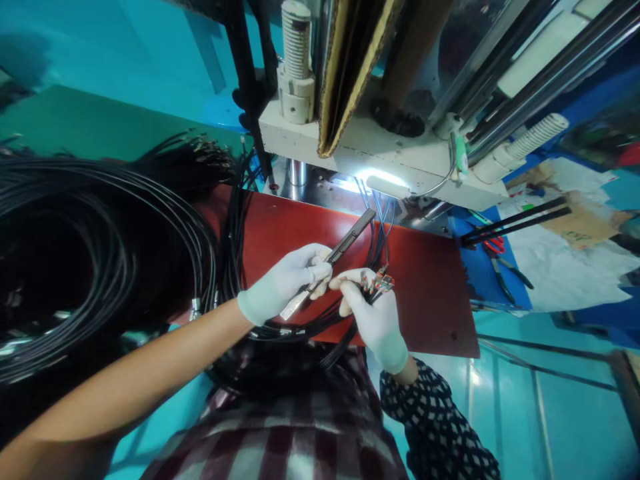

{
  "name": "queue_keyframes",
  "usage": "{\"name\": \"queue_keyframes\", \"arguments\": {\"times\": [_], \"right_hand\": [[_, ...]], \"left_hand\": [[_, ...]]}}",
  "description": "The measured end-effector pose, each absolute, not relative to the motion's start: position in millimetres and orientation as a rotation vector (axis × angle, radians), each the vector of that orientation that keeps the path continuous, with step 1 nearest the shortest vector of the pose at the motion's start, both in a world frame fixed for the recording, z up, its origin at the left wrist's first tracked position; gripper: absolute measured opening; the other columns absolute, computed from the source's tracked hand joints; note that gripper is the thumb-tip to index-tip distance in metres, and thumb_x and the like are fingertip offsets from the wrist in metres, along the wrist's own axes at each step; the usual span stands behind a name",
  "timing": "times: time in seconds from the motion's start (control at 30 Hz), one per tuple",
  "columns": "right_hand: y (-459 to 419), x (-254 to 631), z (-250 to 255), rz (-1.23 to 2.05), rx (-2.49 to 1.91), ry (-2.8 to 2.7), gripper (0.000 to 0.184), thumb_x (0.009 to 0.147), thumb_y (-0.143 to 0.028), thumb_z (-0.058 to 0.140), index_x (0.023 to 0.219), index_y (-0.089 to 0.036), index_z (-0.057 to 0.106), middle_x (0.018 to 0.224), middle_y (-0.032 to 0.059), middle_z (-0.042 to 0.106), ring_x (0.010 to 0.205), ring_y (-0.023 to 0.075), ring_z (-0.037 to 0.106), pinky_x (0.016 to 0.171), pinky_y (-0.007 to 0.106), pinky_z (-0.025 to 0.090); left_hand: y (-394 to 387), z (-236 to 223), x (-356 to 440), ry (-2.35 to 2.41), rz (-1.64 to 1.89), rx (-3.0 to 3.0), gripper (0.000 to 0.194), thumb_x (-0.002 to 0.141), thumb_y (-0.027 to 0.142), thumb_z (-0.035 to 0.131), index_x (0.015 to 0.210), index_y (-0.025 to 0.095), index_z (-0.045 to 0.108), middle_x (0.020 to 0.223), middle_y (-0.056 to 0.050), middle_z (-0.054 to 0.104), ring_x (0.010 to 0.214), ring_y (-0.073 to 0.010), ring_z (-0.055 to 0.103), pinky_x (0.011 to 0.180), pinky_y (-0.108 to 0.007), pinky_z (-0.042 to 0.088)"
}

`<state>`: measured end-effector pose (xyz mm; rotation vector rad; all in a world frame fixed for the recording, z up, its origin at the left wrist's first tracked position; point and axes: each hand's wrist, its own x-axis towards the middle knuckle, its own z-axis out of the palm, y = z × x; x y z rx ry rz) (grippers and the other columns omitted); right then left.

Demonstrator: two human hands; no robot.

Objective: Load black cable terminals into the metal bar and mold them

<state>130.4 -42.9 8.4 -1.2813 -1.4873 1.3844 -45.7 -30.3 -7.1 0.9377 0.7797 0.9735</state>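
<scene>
My left hand, in a white glove, is closed around a long, narrow grey metal bar with a slot along it. The bar slants up to the right, and its paler lower end sticks out below my fingers. Close beside it, my right hand, also gloved, is closed on a cluster of small cable ends with orange and metallic bits. Exactly what these ends are is too small to tell. Black cables loop beneath both hands over the reddish-brown board.
A press-like machine with a pale block and lit underside stands ahead; thin blue wires hang under it. Large coils of black cable lie at left. Red-handled pliers rest on a blue surface at right, beside white sheeting.
</scene>
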Motion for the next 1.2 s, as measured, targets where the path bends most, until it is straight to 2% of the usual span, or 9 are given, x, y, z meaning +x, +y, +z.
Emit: {"name": "queue_keyframes", "arguments": {"times": [0.13, 0.27, 0.4, 0.5, 0.63, 0.77, 0.97, 1.1, 1.2], "right_hand": [[-52, 130, 3, 1.364, -1.194, -1.506, 0.019, 0.093, -0.032, 0.058, 0.104, -0.021, 0.069, 0.090, 0.0030, 0.075, 0.061, 0.0104, 0.065, 0.064, 0.024, 0.055], [-49, 133, 4, 1.475, -1.240, -1.402, 0.018, 0.093, -0.036, 0.058, 0.095, -0.020, 0.066, 0.078, 0.0015, 0.073, 0.054, 0.0099, 0.061, 0.057, 0.022, 0.051], [-42, 135, 4, 1.555, -1.295, -1.408, 0.020, 0.091, -0.037, 0.061, 0.090, -0.018, 0.066, 0.075, 0.0013, 0.070, 0.056, 0.0100, 0.062, 0.054, 0.022, 0.049], [-40, 138, 4, 1.690, -1.240, -1.467, 0.019, 0.091, -0.035, 0.060, 0.086, -0.017, 0.066, 0.072, 0.0001, 0.067, 0.057, 0.0093, 0.061, 0.057, 0.022, 0.050], [-41, 138, 11, 1.759, -1.219, -1.539, 0.018, 0.093, -0.030, 0.057, 0.088, -0.016, 0.068, 0.080, 0.0023, 0.071, 0.066, 0.0105, 0.065, 0.065, 0.022, 0.052], [-41, 127, 22, 1.819, -1.314, -1.664, 0.024, 0.091, -0.032, 0.060, 0.076, -0.015, 0.067, 0.073, 0.0031, 0.071, 0.064, 0.0113, 0.066, 0.066, 0.023, 0.052], [-36, 116, 19, 2.012, -1.295, -1.458, 0.020, 0.089, -0.029, 0.060, 0.080, -0.013, 0.067, 0.065, 0.0015, 0.068, 0.050, 0.0079, 0.059, 0.052, 0.019, 0.047], [-35, 116, 20, 2.048, -1.281, -1.417, 0.020, 0.089, -0.028, 0.060, 0.079, -0.012, 0.066, 0.063, 0.0017, 0.067, 0.049, 0.0074, 0.058, 0.049, 0.018, 0.046], [-35, 113, 24, 2.046, -1.366, -1.421, 0.014, 0.088, -0.021, 0.059, 0.077, -0.013, 0.063, 0.061, 0.0000, 0.066, 0.048, 0.0072, 0.058, 0.047, 0.017, 0.045]], "left_hand": [[-33, -5, -44, 0.850, 0.989, 0.920, 0.026, 0.095, 0.041, 0.056, 0.095, 0.016, 0.051, 0.066, 0.002, 0.052, 0.054, -0.0086, 0.047, 0.050, -0.019, 0.037], [-33, -4, -45, 0.877, 0.959, 0.909, 0.024, 0.097, 0.041, 0.052, 0.095, 0.017, 0.051, 0.067, 0.002, 0.053, 0.056, -0.0096, 0.047, 0.051, -0.020, 0.038], [-29, 0, -47, 0.888, 0.969, 0.968, 0.026, 0.098, 0.040, 0.051, 0.088, 0.015, 0.052, 0.072, 0.000, 0.054, 0.061, -0.0101, 0.049, 0.056, -0.022, 0.040], [-26, 5, -48, 0.876, 0.979, 0.978, 0.026, 0.098, 0.039, 0.050, 0.088, 0.015, 0.052, 0.071, 0.000, 0.051, 0.060, -0.0101, 0.047, 0.054, -0.022, 0.039], [-23, 11, -48, 0.868, 0.995, 0.985, 0.026, 0.097, 0.038, 0.052, 0.086, 0.015, 0.053, 0.071, 0.001, 0.051, 0.059, -0.0086, 0.044, 0.052, -0.021, 0.037], [-22, 14, -44, 0.832, 1.016, 0.964, 0.025, 0.097, 0.037, 0.052, 0.087, 0.014, 0.054, 0.070, 0.001, 0.051, 0.057, -0.0079, 0.045, 0.051, -0.020, 0.037], [-25, 17, -42, 0.845, 0.977, 0.915, 0.025, 0.096, 0.041, 0.053, 0.093, 0.016, 0.053, 0.072, 0.002, 0.052, 0.050, -0.0088, 0.049, 0.044, -0.021, 0.039], [-26, 17, -41, 0.899, 0.974, 1.003, 0.026, 0.095, 0.043, 0.054, 0.094, 0.017, 0.051, 0.070, 0.003, 0.051, 0.050, -0.0083, 0.047, 0.047, -0.022, 0.039], [-27, 17, -37, 1.061, 0.983, 1.192, 0.022, 0.094, 0.039, 0.055, 0.094, 0.018, 0.050, 0.074, 0.003, 0.050, 0.057, -0.0092, 0.048, 0.051, -0.022, 0.040]]}}
